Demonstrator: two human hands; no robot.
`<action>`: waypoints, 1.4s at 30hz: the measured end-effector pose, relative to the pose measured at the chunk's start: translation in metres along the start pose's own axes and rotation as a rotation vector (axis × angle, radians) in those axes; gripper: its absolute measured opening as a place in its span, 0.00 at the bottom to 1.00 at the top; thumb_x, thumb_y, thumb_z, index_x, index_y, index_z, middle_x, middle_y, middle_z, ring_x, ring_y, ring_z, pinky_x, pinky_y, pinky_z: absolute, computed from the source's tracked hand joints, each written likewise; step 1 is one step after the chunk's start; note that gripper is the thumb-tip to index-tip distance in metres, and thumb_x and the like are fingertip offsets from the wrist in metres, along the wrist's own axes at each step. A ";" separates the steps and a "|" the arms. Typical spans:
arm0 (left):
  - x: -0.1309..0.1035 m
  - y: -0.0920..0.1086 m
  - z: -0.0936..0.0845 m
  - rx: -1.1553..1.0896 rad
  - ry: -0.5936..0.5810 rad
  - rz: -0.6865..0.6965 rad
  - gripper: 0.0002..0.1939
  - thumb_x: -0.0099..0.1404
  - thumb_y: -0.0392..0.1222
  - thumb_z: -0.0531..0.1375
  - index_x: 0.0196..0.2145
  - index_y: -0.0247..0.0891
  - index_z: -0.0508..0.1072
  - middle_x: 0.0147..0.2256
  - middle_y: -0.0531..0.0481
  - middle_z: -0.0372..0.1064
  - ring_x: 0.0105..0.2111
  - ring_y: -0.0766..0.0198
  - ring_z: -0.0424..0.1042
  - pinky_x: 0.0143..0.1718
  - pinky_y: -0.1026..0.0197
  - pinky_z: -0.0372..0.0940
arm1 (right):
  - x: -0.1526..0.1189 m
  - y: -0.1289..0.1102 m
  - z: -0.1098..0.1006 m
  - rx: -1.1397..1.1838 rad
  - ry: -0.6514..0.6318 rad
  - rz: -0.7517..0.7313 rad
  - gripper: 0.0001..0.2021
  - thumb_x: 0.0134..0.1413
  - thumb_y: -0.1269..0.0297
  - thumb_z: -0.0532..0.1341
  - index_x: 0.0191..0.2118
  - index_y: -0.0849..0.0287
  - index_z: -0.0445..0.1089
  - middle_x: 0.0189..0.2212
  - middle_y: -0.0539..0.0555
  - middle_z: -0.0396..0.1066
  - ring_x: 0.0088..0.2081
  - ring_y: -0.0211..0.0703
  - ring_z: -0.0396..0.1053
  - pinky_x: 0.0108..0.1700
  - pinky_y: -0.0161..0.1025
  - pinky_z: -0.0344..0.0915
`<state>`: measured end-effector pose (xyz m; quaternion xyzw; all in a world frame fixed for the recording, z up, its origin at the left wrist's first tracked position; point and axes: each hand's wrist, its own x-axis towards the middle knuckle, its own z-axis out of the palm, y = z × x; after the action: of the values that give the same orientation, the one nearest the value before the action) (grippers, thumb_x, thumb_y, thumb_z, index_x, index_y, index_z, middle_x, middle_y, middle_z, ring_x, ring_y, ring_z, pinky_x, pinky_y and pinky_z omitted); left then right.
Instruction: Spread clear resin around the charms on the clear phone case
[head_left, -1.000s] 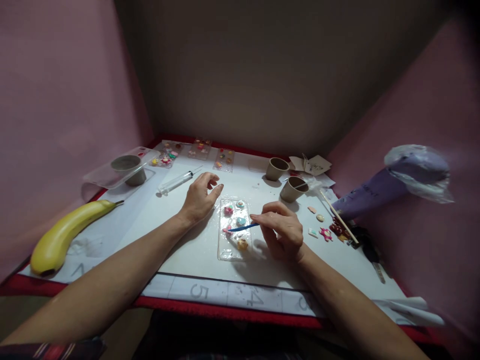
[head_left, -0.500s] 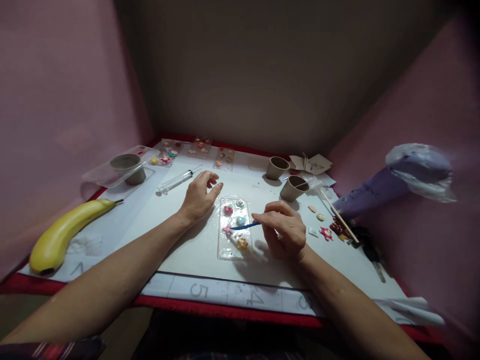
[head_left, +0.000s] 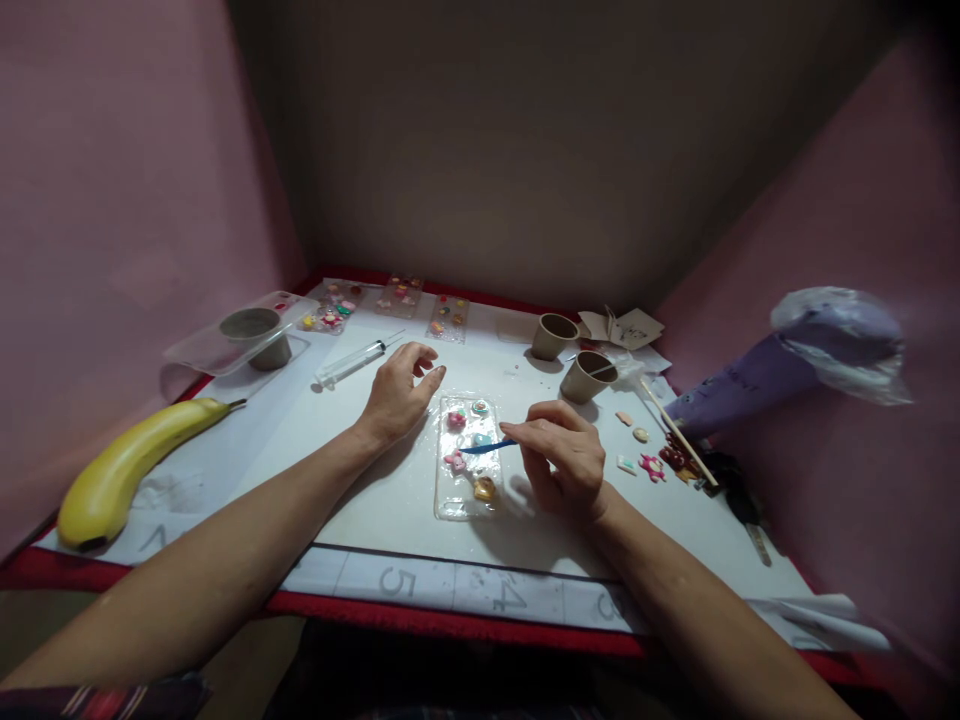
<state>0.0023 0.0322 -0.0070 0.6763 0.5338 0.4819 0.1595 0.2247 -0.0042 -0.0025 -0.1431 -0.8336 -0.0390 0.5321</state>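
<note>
A clear phone case (head_left: 470, 505) lies on the white board with several small decorative charms on it. Between its thumb and fingers, my right hand (head_left: 562, 455) pinches a thin blue plastic tool (head_left: 487, 447). The tool's tip is at the pink charm (head_left: 454, 460) on the case's left side; whether it touches cannot be made out. Nearby sit a dark pink charm (head_left: 457, 420), a pale blue charm (head_left: 480, 408) and a golden-brown charm (head_left: 484, 488). My left hand (head_left: 401, 392) rests open on the board left of the case, fingers loosely bent, holding nothing.
A syringe (head_left: 349, 365) lies beyond my left hand. Brown cups (head_left: 555, 338) and loose charms (head_left: 652, 467) are at the right, with a stick (head_left: 679, 432) and a purple piping bag (head_left: 742, 385). A toy banana (head_left: 127, 470) lies left; more decorated cases (head_left: 448, 318) lie behind.
My right hand has shifted slightly left and up with the blue tool. The tool's tip has moved a little up at the pink charm, which looks slightly turned. My left hand stays put.
</note>
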 end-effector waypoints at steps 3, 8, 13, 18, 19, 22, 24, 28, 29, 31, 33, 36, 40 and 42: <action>0.000 -0.001 0.000 0.006 0.002 0.009 0.04 0.63 0.40 0.58 0.37 0.40 0.68 0.36 0.48 0.70 0.35 0.61 0.68 0.40 0.55 0.65 | 0.000 0.000 0.000 -0.011 -0.008 -0.002 0.20 0.55 0.77 0.54 0.52 0.55 0.70 0.21 0.49 0.71 0.24 0.40 0.64 0.34 0.43 0.69; 0.000 0.000 -0.001 0.007 -0.005 0.002 0.04 0.63 0.40 0.58 0.37 0.39 0.68 0.36 0.48 0.70 0.35 0.61 0.68 0.40 0.55 0.65 | 0.002 0.000 0.000 -0.013 -0.001 -0.019 0.20 0.54 0.78 0.54 0.51 0.57 0.70 0.21 0.49 0.70 0.24 0.40 0.63 0.33 0.43 0.69; 0.000 0.001 -0.001 0.009 -0.008 -0.008 0.04 0.63 0.39 0.58 0.36 0.40 0.68 0.36 0.49 0.70 0.35 0.61 0.68 0.41 0.55 0.65 | 0.002 -0.002 0.000 -0.013 -0.013 -0.026 0.21 0.56 0.77 0.53 0.53 0.56 0.69 0.23 0.50 0.73 0.24 0.40 0.65 0.34 0.43 0.69; -0.001 0.000 0.000 0.010 -0.009 -0.003 0.04 0.63 0.40 0.58 0.37 0.39 0.68 0.36 0.48 0.70 0.36 0.61 0.69 0.41 0.54 0.65 | 0.003 -0.003 0.000 -0.026 -0.025 -0.047 0.22 0.55 0.78 0.53 0.54 0.56 0.68 0.23 0.49 0.73 0.23 0.39 0.65 0.34 0.43 0.70; -0.001 -0.001 0.000 0.010 -0.009 -0.002 0.04 0.63 0.40 0.58 0.37 0.39 0.68 0.36 0.48 0.70 0.36 0.61 0.69 0.41 0.54 0.65 | 0.003 -0.003 0.000 -0.026 -0.029 -0.052 0.22 0.55 0.78 0.53 0.54 0.56 0.68 0.22 0.49 0.72 0.23 0.39 0.65 0.34 0.44 0.70; -0.001 -0.001 0.000 0.010 -0.006 -0.001 0.04 0.63 0.40 0.58 0.37 0.39 0.68 0.36 0.48 0.70 0.35 0.61 0.68 0.41 0.55 0.65 | 0.004 -0.003 0.000 -0.013 -0.026 -0.062 0.21 0.55 0.79 0.53 0.53 0.59 0.68 0.22 0.50 0.72 0.23 0.39 0.65 0.34 0.44 0.70; 0.000 -0.001 0.000 0.009 -0.005 -0.005 0.05 0.63 0.40 0.58 0.37 0.39 0.68 0.36 0.48 0.70 0.35 0.61 0.68 0.40 0.55 0.65 | 0.005 -0.004 -0.001 -0.012 -0.018 -0.072 0.21 0.54 0.80 0.54 0.53 0.59 0.68 0.23 0.51 0.73 0.24 0.39 0.66 0.35 0.44 0.70; -0.001 -0.001 0.000 0.010 -0.011 -0.006 0.05 0.63 0.41 0.58 0.37 0.39 0.68 0.36 0.48 0.70 0.36 0.61 0.68 0.41 0.55 0.65 | 0.004 -0.005 -0.001 -0.020 -0.031 -0.075 0.23 0.53 0.80 0.54 0.54 0.58 0.67 0.25 0.52 0.75 0.24 0.39 0.66 0.34 0.44 0.70; -0.001 0.000 0.000 0.012 -0.011 -0.004 0.04 0.63 0.40 0.58 0.37 0.39 0.68 0.36 0.48 0.70 0.36 0.61 0.68 0.41 0.54 0.65 | 0.004 -0.005 -0.001 -0.021 -0.036 -0.069 0.23 0.53 0.80 0.54 0.54 0.58 0.67 0.25 0.52 0.75 0.24 0.39 0.66 0.34 0.44 0.70; -0.001 0.000 0.000 0.013 -0.010 0.000 0.04 0.63 0.40 0.58 0.37 0.39 0.68 0.36 0.48 0.70 0.35 0.61 0.68 0.41 0.54 0.65 | 0.004 -0.005 -0.001 -0.023 -0.040 -0.064 0.23 0.54 0.79 0.54 0.54 0.57 0.67 0.25 0.51 0.76 0.24 0.40 0.67 0.34 0.44 0.70; -0.001 -0.001 0.000 0.008 -0.005 0.005 0.04 0.63 0.40 0.58 0.36 0.39 0.68 0.36 0.48 0.70 0.35 0.60 0.68 0.40 0.54 0.65 | 0.004 -0.005 -0.001 -0.023 -0.035 -0.070 0.22 0.54 0.79 0.54 0.54 0.57 0.67 0.25 0.51 0.75 0.24 0.40 0.67 0.34 0.44 0.70; -0.001 -0.001 0.000 0.004 -0.001 0.015 0.04 0.63 0.40 0.58 0.36 0.39 0.68 0.36 0.48 0.70 0.35 0.60 0.68 0.40 0.54 0.65 | 0.003 -0.005 -0.001 -0.034 -0.033 -0.088 0.22 0.54 0.79 0.54 0.54 0.59 0.67 0.26 0.52 0.76 0.24 0.39 0.67 0.34 0.44 0.71; -0.001 -0.001 0.000 0.005 -0.009 0.006 0.04 0.63 0.40 0.58 0.36 0.40 0.68 0.36 0.48 0.70 0.36 0.60 0.68 0.40 0.54 0.64 | 0.002 -0.005 0.000 -0.057 -0.046 -0.087 0.20 0.55 0.78 0.53 0.52 0.58 0.68 0.26 0.51 0.76 0.25 0.39 0.67 0.34 0.43 0.71; 0.000 -0.001 0.000 0.006 -0.008 0.003 0.04 0.63 0.40 0.58 0.36 0.39 0.68 0.36 0.48 0.70 0.35 0.60 0.68 0.40 0.54 0.64 | 0.002 -0.006 0.000 -0.057 -0.039 -0.088 0.19 0.54 0.78 0.54 0.51 0.60 0.69 0.26 0.51 0.76 0.25 0.38 0.68 0.34 0.43 0.71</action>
<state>0.0019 0.0324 -0.0084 0.6796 0.5336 0.4777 0.1589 0.2225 -0.0091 0.0000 -0.1220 -0.8480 -0.0834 0.5090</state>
